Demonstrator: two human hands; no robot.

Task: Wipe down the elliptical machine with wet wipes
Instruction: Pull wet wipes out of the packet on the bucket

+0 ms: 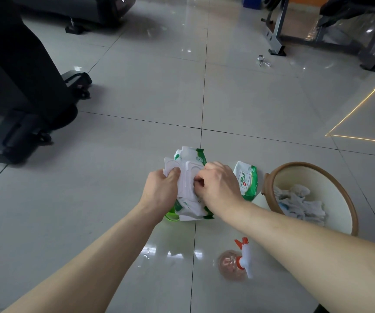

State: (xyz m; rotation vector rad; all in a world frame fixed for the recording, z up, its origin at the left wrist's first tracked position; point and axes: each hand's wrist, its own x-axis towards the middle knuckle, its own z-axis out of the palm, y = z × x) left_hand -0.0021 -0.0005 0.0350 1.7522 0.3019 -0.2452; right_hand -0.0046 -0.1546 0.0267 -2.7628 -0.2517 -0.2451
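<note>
The wet wipes pack (188, 177) is held by the left hand (159, 193), grip curled on its lid (172, 164); the same pack is pinched by the right hand (220, 184).

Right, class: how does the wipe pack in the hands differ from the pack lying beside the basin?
The held pack is gripped by the left hand and right hand; the floor pack beside the basin lies untouched. The held pack shows a white plastic lid; the floor pack shows its printed label. Both are white and green.
</note>
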